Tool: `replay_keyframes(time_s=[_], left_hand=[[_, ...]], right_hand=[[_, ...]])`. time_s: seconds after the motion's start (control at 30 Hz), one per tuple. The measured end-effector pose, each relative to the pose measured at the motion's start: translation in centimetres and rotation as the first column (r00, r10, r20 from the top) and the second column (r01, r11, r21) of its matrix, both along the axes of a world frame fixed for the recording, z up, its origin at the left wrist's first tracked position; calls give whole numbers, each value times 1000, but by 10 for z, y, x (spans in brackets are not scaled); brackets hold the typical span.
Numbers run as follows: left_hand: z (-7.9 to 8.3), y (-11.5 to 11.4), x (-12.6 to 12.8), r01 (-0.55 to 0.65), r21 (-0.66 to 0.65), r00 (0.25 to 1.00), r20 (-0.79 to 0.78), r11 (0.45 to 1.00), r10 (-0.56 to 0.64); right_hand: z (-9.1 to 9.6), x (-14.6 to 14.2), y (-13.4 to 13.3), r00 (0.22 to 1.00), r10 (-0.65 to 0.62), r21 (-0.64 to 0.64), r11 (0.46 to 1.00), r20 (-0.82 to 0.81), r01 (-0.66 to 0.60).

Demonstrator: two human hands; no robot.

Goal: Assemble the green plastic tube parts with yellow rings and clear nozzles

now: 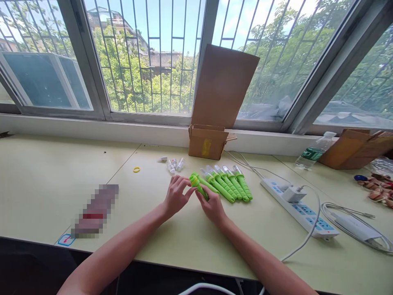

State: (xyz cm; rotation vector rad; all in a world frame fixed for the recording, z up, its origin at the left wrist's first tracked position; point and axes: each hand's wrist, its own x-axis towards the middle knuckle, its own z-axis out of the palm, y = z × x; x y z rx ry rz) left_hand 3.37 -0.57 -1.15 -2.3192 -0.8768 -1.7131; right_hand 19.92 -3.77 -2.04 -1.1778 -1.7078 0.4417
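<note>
A green plastic handle [201, 190] with a yellow ring [194, 180] around its wide end is held above the table. My right hand [212, 207] is closed around its lower part. At the wide end, the thumb and fingers of my left hand [178, 192] pinch the yellow ring. Just to the right lie several finished-looking green handles with clear tips [229, 184], side by side, and another green handle without a visible tip [210, 185] lies partly behind my right hand. Beyond my left hand are several small clear plastic tips [175, 164].
One loose yellow ring [136, 169] lies left of the tips. An open cardboard box [204, 141] stands against the windowsill. To the right are a white power strip [302, 211] with cables, a charger [353, 225], a plastic bottle [315, 153] and another carton [348, 149].
</note>
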Motion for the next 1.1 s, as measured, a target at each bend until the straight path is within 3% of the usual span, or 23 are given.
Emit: replay_keyframes(time_s=[0.37, 1.1], left_hand=[[1, 2, 1, -11, -57, 1000, -21, 998, 10], [4, 0, 2, -12, -66, 999, -38, 998, 9]], right_hand=[[-1, 1, 0, 999, 21, -100, 995, -23, -23], [-4, 4, 2, 961, 122, -297, 935, -249, -195]])
